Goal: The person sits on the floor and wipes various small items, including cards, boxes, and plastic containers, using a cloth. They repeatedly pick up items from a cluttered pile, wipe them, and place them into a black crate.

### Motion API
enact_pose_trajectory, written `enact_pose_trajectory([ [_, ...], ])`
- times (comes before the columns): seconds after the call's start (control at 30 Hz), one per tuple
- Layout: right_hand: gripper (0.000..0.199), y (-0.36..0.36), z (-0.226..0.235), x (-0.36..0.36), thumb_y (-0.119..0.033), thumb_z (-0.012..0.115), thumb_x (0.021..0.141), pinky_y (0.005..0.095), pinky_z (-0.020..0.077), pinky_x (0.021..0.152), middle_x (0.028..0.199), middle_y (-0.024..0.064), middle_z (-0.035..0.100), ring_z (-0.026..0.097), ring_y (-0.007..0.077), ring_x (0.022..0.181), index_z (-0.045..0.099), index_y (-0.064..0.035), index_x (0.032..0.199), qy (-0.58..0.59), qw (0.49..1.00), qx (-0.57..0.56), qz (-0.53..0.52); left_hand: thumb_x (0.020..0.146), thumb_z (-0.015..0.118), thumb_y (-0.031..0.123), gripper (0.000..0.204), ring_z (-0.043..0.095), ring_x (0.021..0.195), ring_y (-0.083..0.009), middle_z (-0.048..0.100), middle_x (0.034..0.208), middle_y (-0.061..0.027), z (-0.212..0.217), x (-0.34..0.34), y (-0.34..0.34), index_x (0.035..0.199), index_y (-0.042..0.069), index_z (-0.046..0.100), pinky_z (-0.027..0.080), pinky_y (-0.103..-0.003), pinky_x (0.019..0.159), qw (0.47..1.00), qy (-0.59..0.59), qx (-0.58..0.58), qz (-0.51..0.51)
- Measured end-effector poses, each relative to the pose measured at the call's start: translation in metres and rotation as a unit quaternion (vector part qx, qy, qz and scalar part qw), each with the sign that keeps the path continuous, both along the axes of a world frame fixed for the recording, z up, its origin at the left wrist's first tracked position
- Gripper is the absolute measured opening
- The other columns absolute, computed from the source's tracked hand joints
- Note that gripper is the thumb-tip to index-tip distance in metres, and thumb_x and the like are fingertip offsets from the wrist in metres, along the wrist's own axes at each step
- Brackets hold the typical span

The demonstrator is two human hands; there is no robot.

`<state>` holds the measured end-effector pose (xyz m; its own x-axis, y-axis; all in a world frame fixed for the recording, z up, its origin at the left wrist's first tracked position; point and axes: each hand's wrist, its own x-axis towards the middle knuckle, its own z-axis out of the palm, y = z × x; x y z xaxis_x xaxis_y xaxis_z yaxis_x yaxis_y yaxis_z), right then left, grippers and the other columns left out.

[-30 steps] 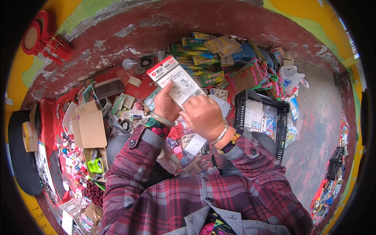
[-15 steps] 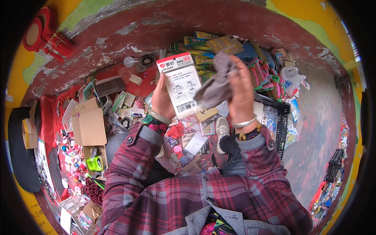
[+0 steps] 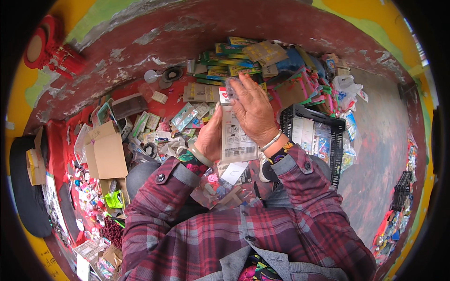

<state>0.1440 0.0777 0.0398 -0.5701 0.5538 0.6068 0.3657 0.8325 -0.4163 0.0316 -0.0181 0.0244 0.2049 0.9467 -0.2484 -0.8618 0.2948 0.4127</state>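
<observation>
A flat white packet with a red top corner, small diagrams and a barcode is held upright in front of me. My left hand grips it along its left edge, thumb pointing up. Across its upper part lies my right hand, fingers stretched together and pressing a grey cloth against the packet. Most of the cloth is hidden under that palm; only a crumpled bit shows by the fingertips.
A black plastic crate with packets stands right of my knees. Stacked colourful boxes lie by the wall. An open cardboard box stands at left among scattered small goods. White plastic bags lie at far right.
My right hand has swung in from the right, bringing the cloth onto the packet's top. The packet has moved right and down a little, with my left hand on it.
</observation>
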Motion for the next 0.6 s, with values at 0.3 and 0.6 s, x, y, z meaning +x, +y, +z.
enact_pose_trajectory([
  [0.3, 0.041, -0.054, -0.010, -0.007, -0.018, 0.056, 0.083, 0.0432, 0.0347, 0.099, 0.127, 0.0178, 0.046, 0.043, 0.0334, 0.120, 0.051, -0.0063, 0.122, -0.004, 0.985, -0.037, 0.169, 0.088, 0.031, 0.062, 0.070, 0.051, 0.110, -0.0294, 0.052, 0.120, -0.0146, -0.005, -0.038, 0.012, 0.129, 0.007, 0.042, 0.042, -0.043, 0.094, 0.989, 0.007, 0.047, 0.142],
  [0.6, 0.039, 0.000, -0.015, 0.000, -0.018, 0.057, 0.083, 0.0427, 0.0346, 0.098, 0.127, 0.0175, 0.046, 0.044, 0.0329, 0.118, 0.052, -0.0061, 0.120, 0.054, 0.997, -0.059, -0.021, 0.090, 0.032, 0.058, 0.065, 0.045, 0.120, -0.0277, 0.044, 0.131, -0.0113, 0.003, -0.006, 0.006, 0.136, 0.012, 0.032, 0.038, -0.044, 0.099, 0.999, 0.011, 0.010, 0.034],
])
